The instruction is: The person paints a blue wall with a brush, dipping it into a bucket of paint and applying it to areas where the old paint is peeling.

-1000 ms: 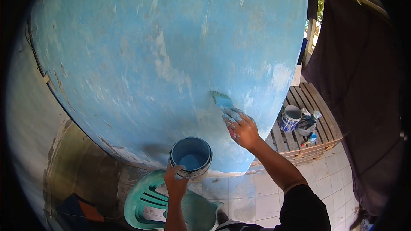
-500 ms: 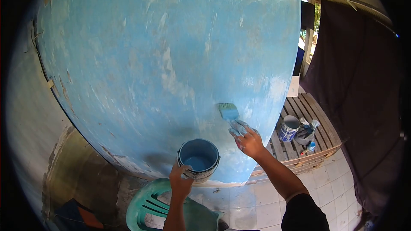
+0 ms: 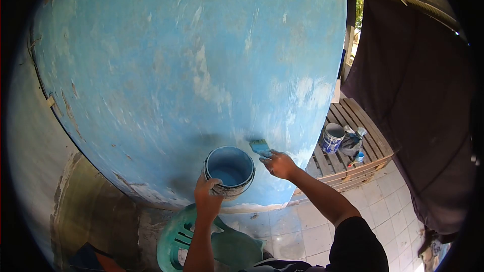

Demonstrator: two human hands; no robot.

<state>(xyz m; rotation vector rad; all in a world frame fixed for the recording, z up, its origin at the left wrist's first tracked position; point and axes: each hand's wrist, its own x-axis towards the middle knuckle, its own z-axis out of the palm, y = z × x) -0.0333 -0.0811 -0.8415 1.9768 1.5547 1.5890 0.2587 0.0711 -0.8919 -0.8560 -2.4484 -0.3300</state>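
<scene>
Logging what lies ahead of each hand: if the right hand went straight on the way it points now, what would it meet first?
Most likely the blue wall: the right hand points toward it, with the brush leading. Whether the bristles touch it is hard to tell.

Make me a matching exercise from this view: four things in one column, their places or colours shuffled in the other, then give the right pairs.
Things
1. Paint pail
2. Paintbrush
3. Plastic chair
4. Blue-and-white can

Places or colours
A. On the slatted wooden platform
B. In the right hand
C. Green, at the bottom of the view
D. In the left hand

Pairs: 1-D, 2-B, 3-C, 4-A
</scene>
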